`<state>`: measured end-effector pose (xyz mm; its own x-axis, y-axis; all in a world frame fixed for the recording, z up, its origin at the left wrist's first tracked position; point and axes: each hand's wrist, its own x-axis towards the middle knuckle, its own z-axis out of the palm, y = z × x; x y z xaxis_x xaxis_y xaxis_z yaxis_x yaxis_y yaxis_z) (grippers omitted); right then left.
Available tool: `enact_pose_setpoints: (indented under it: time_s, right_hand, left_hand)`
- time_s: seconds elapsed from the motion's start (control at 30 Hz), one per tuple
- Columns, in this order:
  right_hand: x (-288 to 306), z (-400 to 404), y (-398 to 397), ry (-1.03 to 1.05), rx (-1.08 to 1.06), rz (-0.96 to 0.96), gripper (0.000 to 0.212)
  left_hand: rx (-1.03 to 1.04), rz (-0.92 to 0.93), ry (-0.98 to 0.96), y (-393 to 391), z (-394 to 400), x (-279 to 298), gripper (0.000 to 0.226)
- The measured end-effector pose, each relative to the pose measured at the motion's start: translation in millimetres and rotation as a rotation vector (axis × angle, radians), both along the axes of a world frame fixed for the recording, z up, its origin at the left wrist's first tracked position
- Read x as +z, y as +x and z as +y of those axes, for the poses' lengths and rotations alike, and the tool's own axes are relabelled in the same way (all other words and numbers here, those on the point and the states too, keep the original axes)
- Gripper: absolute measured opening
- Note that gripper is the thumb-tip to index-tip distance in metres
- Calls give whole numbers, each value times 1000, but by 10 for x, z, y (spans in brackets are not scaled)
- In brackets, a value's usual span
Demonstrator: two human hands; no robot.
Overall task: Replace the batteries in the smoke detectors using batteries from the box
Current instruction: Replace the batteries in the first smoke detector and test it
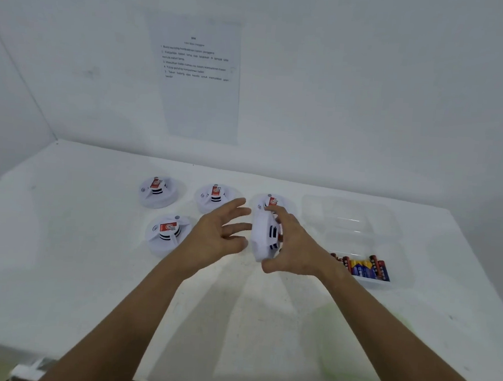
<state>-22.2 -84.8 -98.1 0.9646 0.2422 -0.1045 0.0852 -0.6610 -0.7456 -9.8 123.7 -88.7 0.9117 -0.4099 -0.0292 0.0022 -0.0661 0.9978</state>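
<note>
While the right hand grips a detector lifted off the table, fingers curled over its far edge and thumb hooked under the near edge, the left hand hangs just to its left with fingers spread and nothing held, fingertips close to the detector's rim, though whether they touch it cannot be told. From the head view, the only one, the step in hand looks like the start of the first unit: picked up and being turned so its back can be reached. The held detector stands on edge, its flat round faces roughly upright; the domed, vented front faces right into the right palm, the plain back faces left toward the open hand, and the disc's widest line runs from near to far. Next, by judgement, the left hand must take the rim or the back cover so the two hands can twist or pry the battery compartment open, which calls for a firm hold on smooth plastic. Beyond the right fingers another detector lies flat, and three more lie to the left of the left hand, all face up with red labels. To the right of the right wrist is the clear box with the batteries lying side by side, near but untouched.
</note>
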Motion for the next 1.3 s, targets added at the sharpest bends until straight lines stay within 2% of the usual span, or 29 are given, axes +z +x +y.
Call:
enact_pose_setpoints:
  time_s: [0.17,0.33,0.53,0.7,0.87,1.3]
  right_hand:
    - [73,-224,-121,359,29,96,100]
    - [106,-333,-225,618,85,181,95]
    - [134,-363,-266,529,126,125,99]
    - [139,-398,-287,502,143,129,106]
    - [150,-427,-308,464,143,108,103]
    - [84,-447,-358,466,95,14,100]
  left_hand:
    - [-24,-82,287,-35,-93,50,62]
    - [-173,6,198,-65,-149,165,66]
    - [-142,-73,267,-48,-164,243,67]
    - [-221,-134,352,-1,-174,323,63]
    - [-280,-143,435,20,-147,438,62]
    - [-313,-111,413,2,-234,435,64]
